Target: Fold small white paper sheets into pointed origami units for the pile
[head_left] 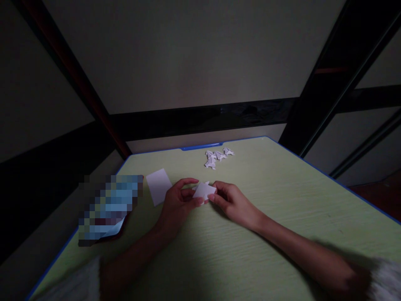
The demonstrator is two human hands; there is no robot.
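A small piece of folded white paper (204,191) is held between both hands above the middle of the table. My left hand (180,200) pinches its left side, thumb in front and fingers behind. At its right corner, my right hand (228,198) grips it between thumb and fingers. The paper has a pointed top and a small flap sticking up behind. Beyond the hands lie several folded paper figures (210,162) in a loose cluster. White sheets of paper (158,186) rest flat just left of my left hand, which hides their lower right corner.
A tablet-like device (115,228) with a blurred-out screen stands at the table's left edge. The light green table (282,200) has a blue rim and a blue handle-like strip (202,146) at its far edge. Pale panels with dark bands rise behind it.
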